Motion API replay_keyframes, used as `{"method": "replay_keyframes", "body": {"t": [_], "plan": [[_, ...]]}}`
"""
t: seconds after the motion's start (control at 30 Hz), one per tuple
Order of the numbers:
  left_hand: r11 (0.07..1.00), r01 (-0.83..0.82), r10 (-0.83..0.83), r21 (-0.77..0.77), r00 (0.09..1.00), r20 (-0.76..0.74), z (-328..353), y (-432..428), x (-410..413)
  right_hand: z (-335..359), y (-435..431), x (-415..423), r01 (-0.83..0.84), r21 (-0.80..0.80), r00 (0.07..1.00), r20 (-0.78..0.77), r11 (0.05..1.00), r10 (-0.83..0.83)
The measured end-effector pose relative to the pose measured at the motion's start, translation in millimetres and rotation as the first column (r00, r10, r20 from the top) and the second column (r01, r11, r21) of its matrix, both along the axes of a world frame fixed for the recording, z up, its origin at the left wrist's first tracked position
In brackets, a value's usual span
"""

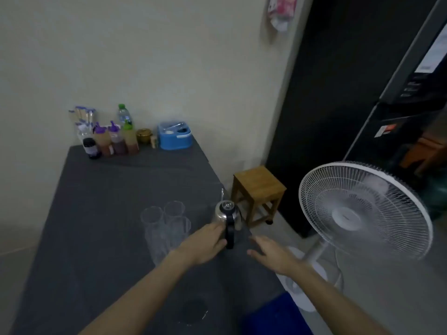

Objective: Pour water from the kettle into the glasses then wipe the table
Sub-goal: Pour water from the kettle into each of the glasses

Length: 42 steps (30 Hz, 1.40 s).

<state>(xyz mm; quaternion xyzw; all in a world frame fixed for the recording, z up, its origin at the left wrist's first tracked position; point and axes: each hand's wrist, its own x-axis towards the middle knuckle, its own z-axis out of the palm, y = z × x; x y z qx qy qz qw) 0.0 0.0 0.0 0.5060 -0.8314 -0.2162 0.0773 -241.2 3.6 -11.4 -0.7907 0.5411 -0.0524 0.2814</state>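
Observation:
A small steel kettle with a black handle and a thin spout stands near the right edge of the dark grey table. Three clear glasses stand together just left of it. My left hand lies against the left side of the kettle's handle, fingers reaching toward its body. Whether they wrap the handle is hidden. To the right of the handle my right hand hovers with fingers spread, holding nothing.
Sauce bottles, a water bottle and a blue box line the table's far end by the wall. A wooden stool, a white standing fan and a blue object stand right of the table.

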Motion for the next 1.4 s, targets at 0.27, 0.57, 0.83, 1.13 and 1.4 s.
{"method": "replay_keyframes", "body": {"t": [0.27, 0.57, 0.83, 1.13, 1.4], "plan": [[0.990, -0.135, 0.134, -0.032, 0.990, -0.035, -10.8, -26.9, -13.9, -34.6, -52.9, 24.9, -0.026, 0.115, 0.990, 0.142, 0.993, 0.009], [0.975, -0.151, 0.143, -0.164, 0.988, -0.058, -16.6, -77.2, -36.1, -78.1, -74.6, 37.5, 0.006, 0.470, 0.779, 0.551, 0.883, -0.298], [0.978, -0.075, 0.095, -0.193, 0.991, 0.096, -38.6, -83.3, -48.9, -80.9, -93.2, 12.7, 0.008, 0.561, 0.757, 0.538, 0.828, -0.371], [0.947, -0.006, 0.101, -0.320, 0.955, 0.280, -60.6, -93.0, -100.1, -75.7, -123.1, -21.6, 0.296, 0.628, 0.521, 0.525, 0.720, -0.673], [0.949, -0.097, 0.181, -0.300, 0.947, 0.265, -62.8, -87.2, -89.4, -64.3, -106.6, -0.1, 0.402, 0.643, 0.257, 0.604, 0.652, -0.754]]}}
